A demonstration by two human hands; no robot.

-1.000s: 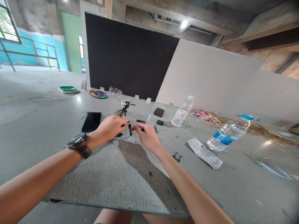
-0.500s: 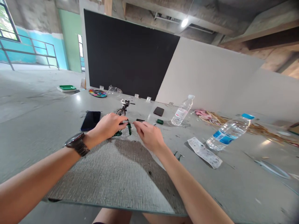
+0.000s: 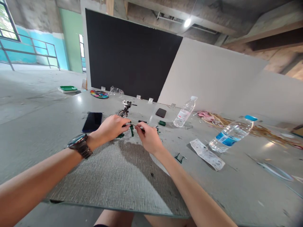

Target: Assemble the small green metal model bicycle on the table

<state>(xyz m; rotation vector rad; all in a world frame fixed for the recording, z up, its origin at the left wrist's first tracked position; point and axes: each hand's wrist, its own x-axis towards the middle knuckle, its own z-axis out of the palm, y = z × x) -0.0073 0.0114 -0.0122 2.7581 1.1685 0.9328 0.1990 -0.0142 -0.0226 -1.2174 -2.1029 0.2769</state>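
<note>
My left hand, with a dark watch on its wrist, pinches a small dark green model part that hangs down between my two hands. Close by on the right, my right hand has its thumb and forefinger pressed together at the part's upper end. Whatever lies between those right fingertips is too small to make out. Another green piece shows under my left hand. Just beyond stands a partly built miniature bicycle with one wheel and a silver and black front.
Green frame pieces lie right of my forearm, near a printed instruction sheet. Two water bottles stand on the right. A phone lies left, a small green block and dark flat object ahead, a paint palette farther back.
My right hand has shifted slightly left and its fingers have curled in more, uncovering green pieces to its right. My left hand has barely moved and keeps its pinch.
</note>
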